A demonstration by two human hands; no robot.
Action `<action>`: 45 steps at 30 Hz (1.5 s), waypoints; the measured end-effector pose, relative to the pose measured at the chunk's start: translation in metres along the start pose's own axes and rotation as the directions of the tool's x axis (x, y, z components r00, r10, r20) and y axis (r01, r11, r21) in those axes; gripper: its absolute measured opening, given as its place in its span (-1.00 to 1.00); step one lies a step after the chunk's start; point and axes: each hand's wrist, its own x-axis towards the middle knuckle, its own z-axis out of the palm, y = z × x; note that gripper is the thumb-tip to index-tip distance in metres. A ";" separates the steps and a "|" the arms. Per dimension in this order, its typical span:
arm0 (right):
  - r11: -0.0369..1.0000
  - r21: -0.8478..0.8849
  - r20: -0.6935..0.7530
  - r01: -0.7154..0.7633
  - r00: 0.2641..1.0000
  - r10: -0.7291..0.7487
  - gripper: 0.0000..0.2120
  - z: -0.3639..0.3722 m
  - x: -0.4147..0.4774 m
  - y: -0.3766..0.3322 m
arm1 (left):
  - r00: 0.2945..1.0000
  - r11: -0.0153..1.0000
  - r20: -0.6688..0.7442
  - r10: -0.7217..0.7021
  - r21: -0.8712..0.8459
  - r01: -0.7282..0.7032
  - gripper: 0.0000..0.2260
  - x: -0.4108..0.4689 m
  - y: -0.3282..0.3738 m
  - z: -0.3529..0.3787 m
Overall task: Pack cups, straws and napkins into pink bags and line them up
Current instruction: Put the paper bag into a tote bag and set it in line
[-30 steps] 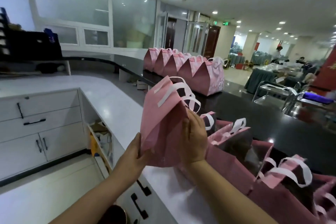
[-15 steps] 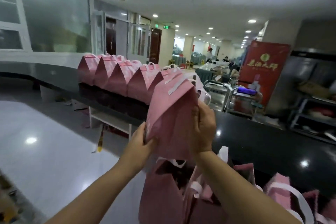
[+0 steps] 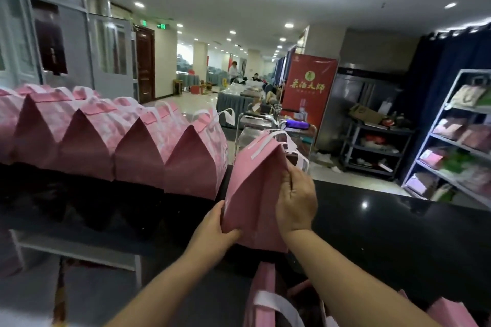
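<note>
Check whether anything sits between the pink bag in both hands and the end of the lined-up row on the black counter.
Nothing visible does. The held bag, gripped by the left hand and right hand, is right of the row's last bag, with only a strip of black counter between.

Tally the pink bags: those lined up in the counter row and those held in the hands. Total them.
Pink bags in the row: 5, leftmost cut off by the frame
Held pink bag, gripped by left hand and right hand: 1
Total: 6
</note>
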 end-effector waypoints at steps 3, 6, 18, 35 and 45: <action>0.998 -0.023 0.047 -0.062 0.997 0.063 -0.73 0.036 0.012 0.010 | 0.989 0.945 -0.083 0.125 0.313 -0.094 -0.49 0.029 -0.023 -0.013; 0.976 0.053 0.126 -0.212 0.971 0.204 -0.68 0.068 0.026 0.023 | 0.912 0.635 -0.112 0.395 0.751 -0.183 -0.42 0.057 -0.038 -0.022; 0.947 0.182 0.124 -0.264 0.962 0.244 -0.69 0.131 0.042 0.054 | 0.700 0.262 0.021 0.714 0.919 -0.295 -0.45 0.134 -0.072 -0.038; 0.946 -0.045 0.311 -0.322 0.895 0.319 -0.51 0.063 0.043 0.041 | 0.661 0.397 -0.072 0.747 0.846 -0.357 -0.33 0.091 -0.060 -0.032; 0.944 -0.298 0.550 -0.141 0.783 0.291 -0.78 -0.098 0.002 0.023 | 0.856 0.706 0.320 0.406 0.485 -0.516 -0.56 -0.038 0.038 0.032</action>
